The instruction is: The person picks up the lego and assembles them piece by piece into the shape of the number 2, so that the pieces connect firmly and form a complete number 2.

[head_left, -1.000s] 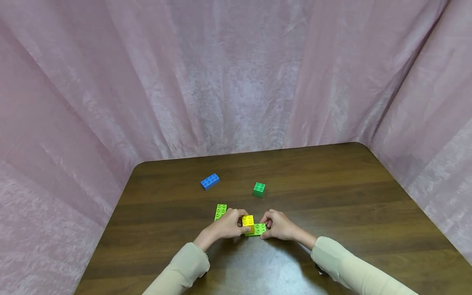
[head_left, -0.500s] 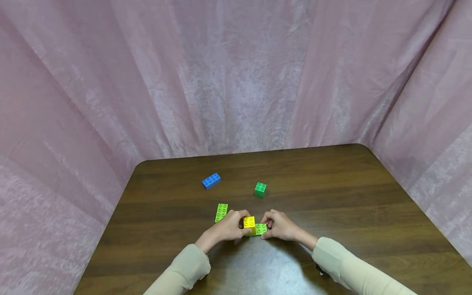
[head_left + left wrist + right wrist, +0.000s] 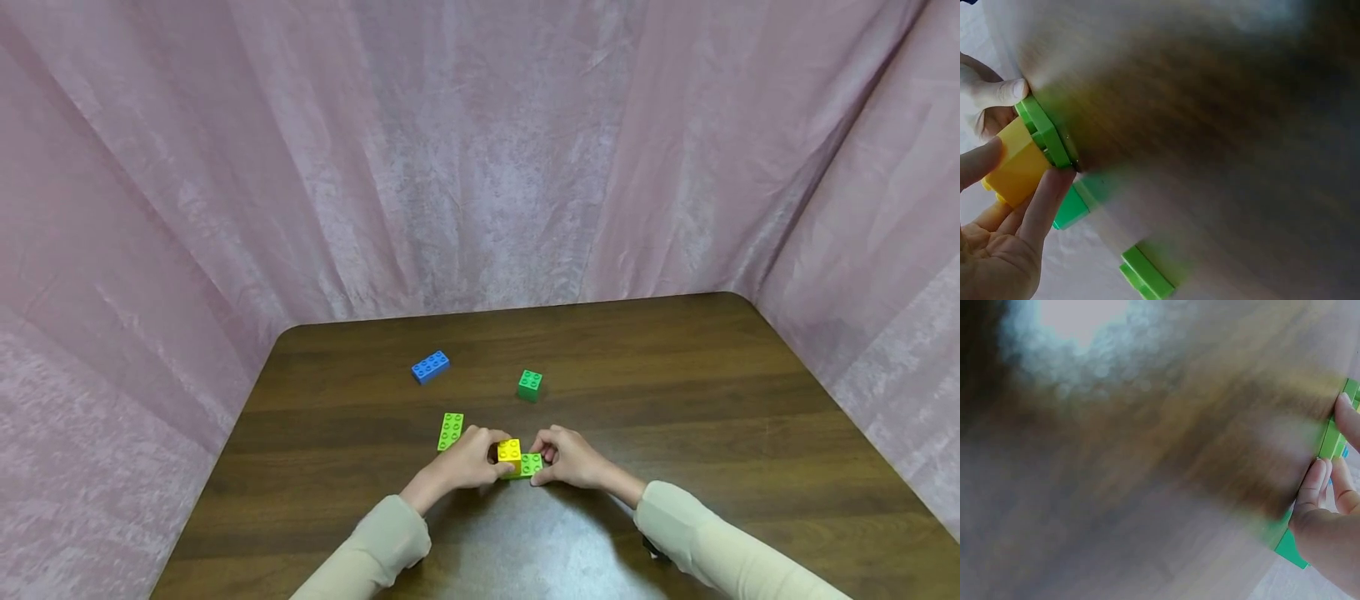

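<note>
My left hand [image 3: 470, 457] grips a yellow brick [image 3: 509, 451] between thumb and fingers. The brick stands over the left part of a flat light green brick [image 3: 531, 464], whose right studs stay uncovered. In the left wrist view the yellow brick [image 3: 1017, 164] is tilted against the studded side of the light green brick [image 3: 1044, 132], with a fingertip at that brick's end. My right hand [image 3: 570, 458] pinches the light green brick's right end between thumb and fingers. In the right wrist view, the fingers [image 3: 1314, 481] lie along its edge.
Another light green brick [image 3: 451, 432] lies just beyond my left hand. Farther back on the brown wooden table [image 3: 645, 358] are a blue brick [image 3: 431, 367] and a small green brick [image 3: 529, 385]. A pink curtain [image 3: 480, 167] hangs behind the table.
The yellow brick in my left hand has shifted slightly right over the light green brick. My right hand keeps its pinch on the light green brick, almost still.
</note>
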The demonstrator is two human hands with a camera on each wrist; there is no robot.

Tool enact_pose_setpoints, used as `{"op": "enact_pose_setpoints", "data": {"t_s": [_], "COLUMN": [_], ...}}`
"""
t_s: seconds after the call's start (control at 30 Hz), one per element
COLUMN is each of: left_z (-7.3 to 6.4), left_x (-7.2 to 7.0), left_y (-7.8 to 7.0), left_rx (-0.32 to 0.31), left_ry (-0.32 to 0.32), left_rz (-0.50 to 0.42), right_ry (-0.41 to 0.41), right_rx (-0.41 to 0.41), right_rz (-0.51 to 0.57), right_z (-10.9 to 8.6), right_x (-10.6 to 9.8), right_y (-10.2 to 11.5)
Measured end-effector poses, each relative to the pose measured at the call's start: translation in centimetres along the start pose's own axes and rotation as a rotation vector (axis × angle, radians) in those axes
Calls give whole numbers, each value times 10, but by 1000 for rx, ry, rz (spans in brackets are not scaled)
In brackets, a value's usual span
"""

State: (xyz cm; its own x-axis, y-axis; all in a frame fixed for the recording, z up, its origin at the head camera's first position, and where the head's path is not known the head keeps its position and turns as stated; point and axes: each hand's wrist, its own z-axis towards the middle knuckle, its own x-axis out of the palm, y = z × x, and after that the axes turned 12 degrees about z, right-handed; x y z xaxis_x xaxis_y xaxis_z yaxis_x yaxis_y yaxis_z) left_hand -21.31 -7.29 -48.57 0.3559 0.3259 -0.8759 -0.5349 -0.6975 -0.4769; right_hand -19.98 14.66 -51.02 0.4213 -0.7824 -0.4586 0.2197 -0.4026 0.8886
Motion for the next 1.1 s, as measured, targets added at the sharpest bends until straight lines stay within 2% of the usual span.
{"op": "enact_pose_setpoints", "data": {"t_s": [0.27,0.63,1.1], "left_z": [2,4,-2], "left_x": [3,5,7], "left_y": [0,-1,4], "left_rx": [-22,-10,-16], "left_ry": [15,16,-65], "left_rz": [-21,-8,34], "right_ry": [5,-1,8], "right_rx": [25,23,18], "right_rz": [20,38,53], "right_z": [-2,-4,5], "right_x": [0,-1,-1], "right_y": [-1,-4,-1]}}
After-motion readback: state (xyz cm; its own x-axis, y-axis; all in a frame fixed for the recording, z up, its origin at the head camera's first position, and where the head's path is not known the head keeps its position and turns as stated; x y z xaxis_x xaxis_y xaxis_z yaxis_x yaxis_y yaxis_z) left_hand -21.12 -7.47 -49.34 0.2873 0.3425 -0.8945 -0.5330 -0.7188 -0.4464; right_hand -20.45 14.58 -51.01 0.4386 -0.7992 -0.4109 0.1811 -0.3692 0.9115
